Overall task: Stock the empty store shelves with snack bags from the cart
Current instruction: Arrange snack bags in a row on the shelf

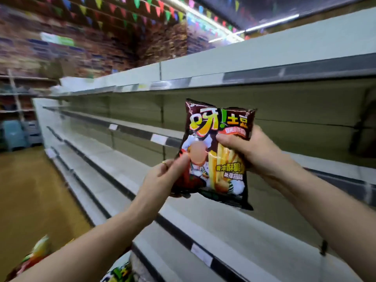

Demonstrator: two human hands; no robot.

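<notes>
Bright snack bags (38,253) are lying blurred at the lower edge while your left hand (160,178) and right hand (252,151) are pinching a brown snack bag (215,159) by its sides, thumbs on its front, upright before white shelves (114,157).

In front of shelves (203,226): snack bag (213,169)

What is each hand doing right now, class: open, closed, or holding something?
Left hand: pinches the snack bag, left edge.
Right hand: grips the snack bag, right side.

Tan floor (30,190) — bunting (142,9) overhead
</notes>
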